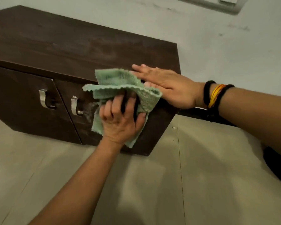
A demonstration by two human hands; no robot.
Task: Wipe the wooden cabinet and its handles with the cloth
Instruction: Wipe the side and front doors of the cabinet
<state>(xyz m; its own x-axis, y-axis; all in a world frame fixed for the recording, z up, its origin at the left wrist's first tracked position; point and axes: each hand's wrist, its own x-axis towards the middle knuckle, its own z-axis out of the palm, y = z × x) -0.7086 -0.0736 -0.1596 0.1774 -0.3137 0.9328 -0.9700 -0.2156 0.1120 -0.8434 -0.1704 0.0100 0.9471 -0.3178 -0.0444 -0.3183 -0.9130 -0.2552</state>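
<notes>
A low dark wooden cabinet [58, 46] stands against the wall, with two curved metal handles [44, 99] [75, 105] on its front doors. A crumpled green cloth [118, 83] lies over the cabinet's front right edge and hangs down the right door. My left hand [120, 117] grips the hanging part of the cloth against the door, fingers curled round it. With straight fingers, my right hand [165, 83] lies flat on the upper part of the cloth at the top's right end. Black and yellow bands circle the right wrist.
Pale floor tiles [169, 184] spread in front of the cabinet. A grey-white wall [217, 38] rises behind it, with a light frame [224, 4] at the top right. Something dark [276, 168] lies on the floor at the right edge.
</notes>
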